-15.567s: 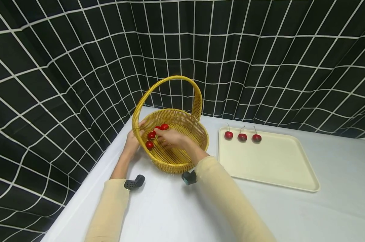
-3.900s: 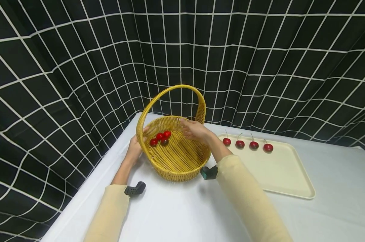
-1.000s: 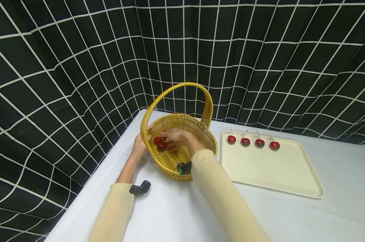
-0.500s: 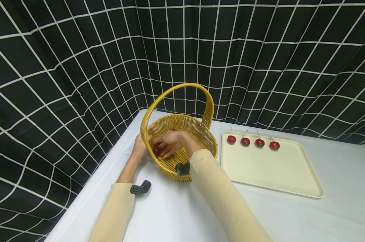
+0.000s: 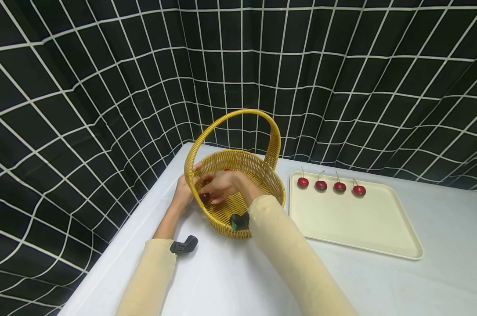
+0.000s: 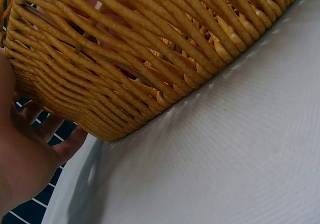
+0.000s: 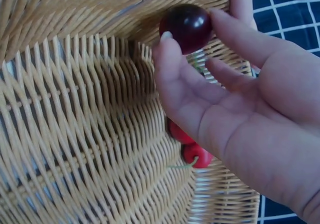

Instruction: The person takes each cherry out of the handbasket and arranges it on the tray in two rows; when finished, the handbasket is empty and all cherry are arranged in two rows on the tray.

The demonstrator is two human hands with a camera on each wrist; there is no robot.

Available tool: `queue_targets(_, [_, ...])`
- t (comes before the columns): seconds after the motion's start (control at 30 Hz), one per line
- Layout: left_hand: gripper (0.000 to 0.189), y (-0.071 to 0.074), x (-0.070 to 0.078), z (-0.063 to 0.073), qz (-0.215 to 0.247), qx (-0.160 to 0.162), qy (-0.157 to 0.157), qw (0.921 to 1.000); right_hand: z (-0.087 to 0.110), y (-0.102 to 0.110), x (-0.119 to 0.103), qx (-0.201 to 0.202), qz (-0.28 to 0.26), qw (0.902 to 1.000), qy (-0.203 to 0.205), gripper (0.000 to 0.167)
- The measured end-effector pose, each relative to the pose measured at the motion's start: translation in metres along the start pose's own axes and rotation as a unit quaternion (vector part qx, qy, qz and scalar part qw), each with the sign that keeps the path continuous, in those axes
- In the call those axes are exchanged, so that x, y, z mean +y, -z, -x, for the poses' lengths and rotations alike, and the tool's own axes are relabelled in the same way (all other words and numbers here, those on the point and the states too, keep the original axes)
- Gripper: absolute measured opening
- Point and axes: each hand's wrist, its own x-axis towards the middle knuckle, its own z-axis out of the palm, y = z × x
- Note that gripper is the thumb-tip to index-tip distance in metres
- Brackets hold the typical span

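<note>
A yellow wicker basket (image 5: 234, 205) with a tall arched handle stands on the white-covered table. My left hand (image 5: 181, 192) holds its left side by the handle's base; in the left wrist view its fingers (image 6: 72, 143) lie against the outer weave. My right hand (image 5: 224, 182) reaches inside the basket. Its thumb and a fingertip pinch a dark red cherry (image 7: 185, 27), close to the wicker wall. Below the hand in the right wrist view lie brighter red cherries, one with its stem showing (image 7: 196, 155), partly hidden by the fingers.
To the basket's right lies a cream tray (image 5: 361, 226). Several stemmed cherries (image 5: 339, 187) form a row along its far edge. A black curtain with a white grid (image 5: 301, 79) hangs behind the table and down its left side.
Over the last second my right hand shifts slightly left and down in the basket, onto the dark cherry. The tray has gained one cherry since the oldest frame. My left hand stays put.
</note>
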Motion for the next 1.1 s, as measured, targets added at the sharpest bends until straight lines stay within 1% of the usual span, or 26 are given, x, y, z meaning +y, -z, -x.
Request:
queue_targets(0.1, [0.047, -0.001, 0.001, 0.000, 0.001, -0.001, -0.007, 1.0000, 0.003, 0.001, 0.000, -0.005, -0.003, 1.0000, -0.001, 0.060])
queue_targets(0.2, [0.047, -0.002, 0.001, 0.000, -0.002, -0.002, -0.007, 1.0000, 0.006, 0.001, -0.001, -0.013, -0.005, 0.9999, -0.002, 0.063])
queue_targets(0.37, [0.047, -0.003, 0.001, 0.001, -0.008, 0.001, -0.002, 1.0000, 0.016, 0.004, -0.002, -0.019, 0.019, 0.9996, 0.012, 0.065])
queue_targets(0.5, [0.047, -0.002, 0.002, 0.000, -0.015, -0.001, 0.003, 0.9999, 0.027, 0.010, 0.000, -0.013, 0.025, 0.9991, 0.032, 0.071])
queue_targets(0.67, [0.047, 0.004, 0.004, -0.001, -0.027, -0.014, 0.026, 0.9992, 0.041, 0.022, 0.006, 0.010, 0.018, 0.9989, 0.042, 0.079])
queue_targets(0.73, [0.047, 0.007, 0.006, -0.001, -0.030, -0.021, 0.038, 0.9986, 0.046, 0.028, 0.010, 0.021, 0.024, 0.9983, 0.048, 0.076])
queue_targets(0.77, [0.047, 0.007, 0.011, 0.000, -0.032, -0.024, 0.044, 0.9982, 0.048, 0.032, 0.013, 0.025, 0.029, 0.9980, 0.051, 0.070])
queue_targets(0.8, [0.046, 0.008, 0.011, 0.000, -0.033, -0.026, 0.047, 0.9980, 0.051, 0.035, 0.016, 0.029, 0.033, 0.9975, 0.055, 0.063])
queue_targets(0.87, [0.046, 0.010, 0.011, 0.000, -0.036, -0.028, 0.048, 0.9978, 0.055, 0.042, 0.021, 0.037, 0.040, 0.9966, 0.062, 0.050])
queue_targets(0.97, [0.045, 0.010, 0.011, 0.001, -0.036, -0.026, 0.047, 0.9979, 0.062, 0.050, 0.029, 0.049, 0.030, 0.9956, 0.073, 0.039])
queue_targets(1.0, [0.045, 0.011, 0.007, 0.000, -0.037, -0.026, 0.044, 0.9980, 0.065, 0.053, 0.032, 0.057, 0.022, 0.9950, 0.079, 0.038])
queue_targets(1.1, [0.046, 0.010, 0.009, 0.000, -0.033, -0.027, 0.046, 0.9980, 0.071, 0.059, 0.038, 0.088, 0.000, 0.9918, 0.093, 0.040])
